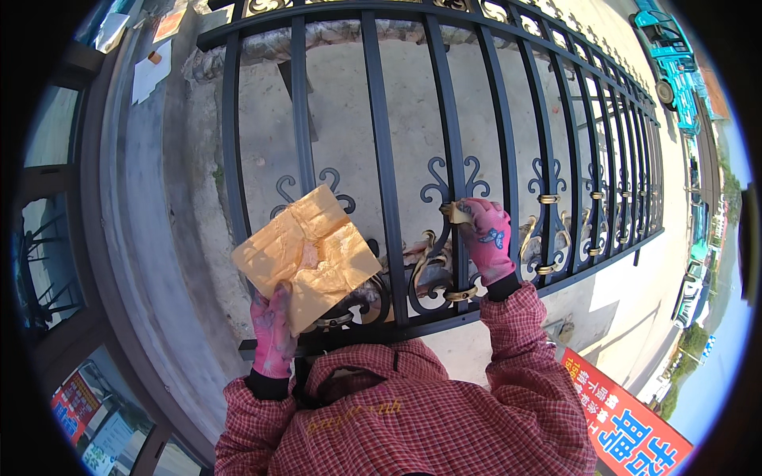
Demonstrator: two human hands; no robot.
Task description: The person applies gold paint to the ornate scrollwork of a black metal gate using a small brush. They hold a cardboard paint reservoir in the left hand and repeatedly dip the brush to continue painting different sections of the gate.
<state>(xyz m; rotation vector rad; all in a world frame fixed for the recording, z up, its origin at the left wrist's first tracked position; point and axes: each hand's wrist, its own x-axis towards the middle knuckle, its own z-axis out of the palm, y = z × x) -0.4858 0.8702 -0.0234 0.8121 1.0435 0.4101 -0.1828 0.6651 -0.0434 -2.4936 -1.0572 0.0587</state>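
Note:
A black metal fence panel [386, 151] with scroll ornaments lies in front of me, some of its collars and leaf shapes coloured gold. My left hand [274, 333], in a pink glove, grips the near edge of a creased, gold-smeared square sheet [333, 246], perhaps cardboard. That sheet covers part of the left scrollwork. In a pink glove with a blue butterfly, my right hand [488, 236] pinches a small pale yellowish pad [459, 213], possibly sponge. The pad touches an upright bar at the collar between two black scrolls [435, 186]. Just below it is a gold-tinted leaf scroll [429, 252].
A wall with glazed frames [87, 238] runs along the left. Papers [151, 75] lie on the ledge at the upper left. At the right stand a turquoise truck [667, 63] and a red sign [623, 412]. The fence's bottom rail [444, 321] passes close before my body.

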